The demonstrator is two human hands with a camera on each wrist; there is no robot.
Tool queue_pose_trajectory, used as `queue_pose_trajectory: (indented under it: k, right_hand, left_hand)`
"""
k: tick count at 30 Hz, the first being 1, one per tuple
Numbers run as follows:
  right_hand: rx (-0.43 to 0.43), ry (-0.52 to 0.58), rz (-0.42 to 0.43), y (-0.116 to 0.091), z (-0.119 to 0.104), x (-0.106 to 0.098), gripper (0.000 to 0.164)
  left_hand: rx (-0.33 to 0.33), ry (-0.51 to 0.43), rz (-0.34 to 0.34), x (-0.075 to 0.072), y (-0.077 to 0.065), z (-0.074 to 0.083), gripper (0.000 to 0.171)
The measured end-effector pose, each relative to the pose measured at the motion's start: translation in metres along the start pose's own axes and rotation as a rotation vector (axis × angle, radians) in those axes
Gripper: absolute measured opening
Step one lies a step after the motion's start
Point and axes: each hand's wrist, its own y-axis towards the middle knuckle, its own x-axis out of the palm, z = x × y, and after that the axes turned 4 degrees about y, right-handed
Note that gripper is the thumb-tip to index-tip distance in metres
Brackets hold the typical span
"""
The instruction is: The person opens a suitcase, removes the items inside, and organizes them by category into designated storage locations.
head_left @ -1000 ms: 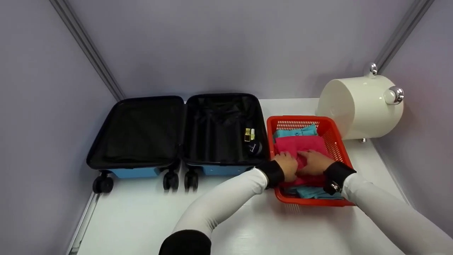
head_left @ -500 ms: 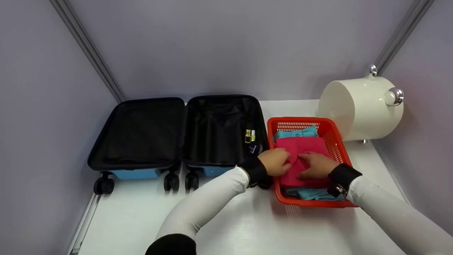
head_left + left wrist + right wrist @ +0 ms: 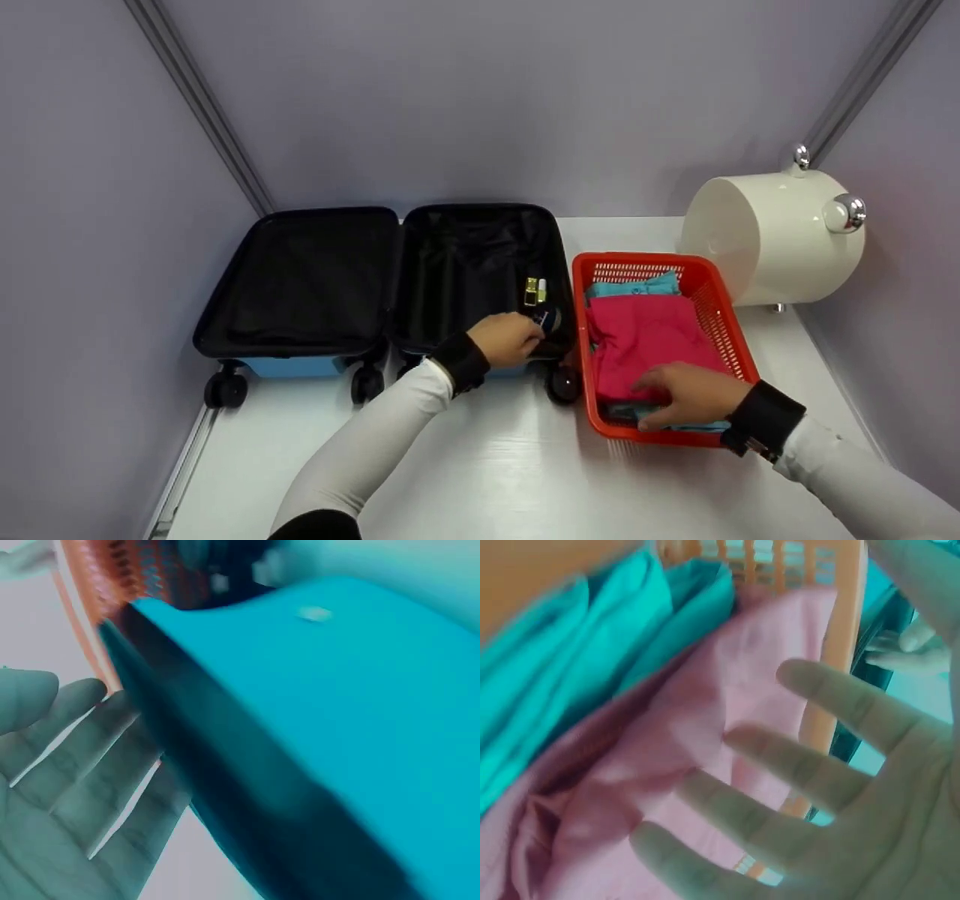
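Note:
My left hand (image 3: 504, 337) is over the front edge of an opened suitcase (image 3: 457, 300), beside a dark round item (image 3: 553, 320). The left wrist view shows its fingers (image 3: 112, 757) extended by the suitcase's blue shell (image 3: 337, 712), gripping nothing. My right hand (image 3: 694, 394) hovers over the near part of a red plastic basket (image 3: 739, 341). Its fingers (image 3: 742, 810) are spread above a folded pinkish-red garment (image 3: 652, 330). Teal clothes (image 3: 637, 286) show behind and below that garment.
A small gold item (image 3: 530, 291) and a small bottle with a white cap (image 3: 542, 291) lie in the suitcase's right half. Its other half (image 3: 315, 277) lies flat at left. Behind the basket, a white cylindrical stool (image 3: 795, 232) lies on its side. Walls enclose the white surface (image 3: 480, 465).
My left hand has left the pinkish-red garment and moved left to the suitcase's front edge. My right hand has drawn back toward me, lifting off the garment.

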Motion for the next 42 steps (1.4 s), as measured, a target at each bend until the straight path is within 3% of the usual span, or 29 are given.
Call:
queue_pose_trajectory:
  k: [8,14,24,30,35,42]
  right_hand:
    - [-0.044,-0.021,-0.064,-0.014,-0.013,0.027,0.053]
    - [-0.077,-0.131,-0.079,-0.018,-0.022,0.041,0.042]
    - [-0.069,-0.123,-0.051,-0.015,-0.021,0.041,0.037]
    - [-0.139,-0.181,0.065,0.000,-0.010,0.032,0.031]
    - [-0.161,-0.218,0.141,0.017,-0.002,0.022,0.028]
    - [-0.130,-0.233,0.159,0.046,0.006,0.005,0.025]
  left_hand:
    - [-0.053,-0.006,0.029,0.015,-0.044,-0.018,0.026]
    - [-0.133,-0.010,0.089,0.029,-0.062,-0.024,0.029]
    - [-0.178,0.045,0.249,0.043,-0.068,-0.028,0.019]
    - [-0.177,0.064,0.324,0.046,-0.068,-0.030,0.018]
    - [-0.168,0.083,0.343,0.048,-0.067,-0.031,0.019]
    - [-0.170,0.091,0.347,0.054,-0.069,-0.031,0.018]
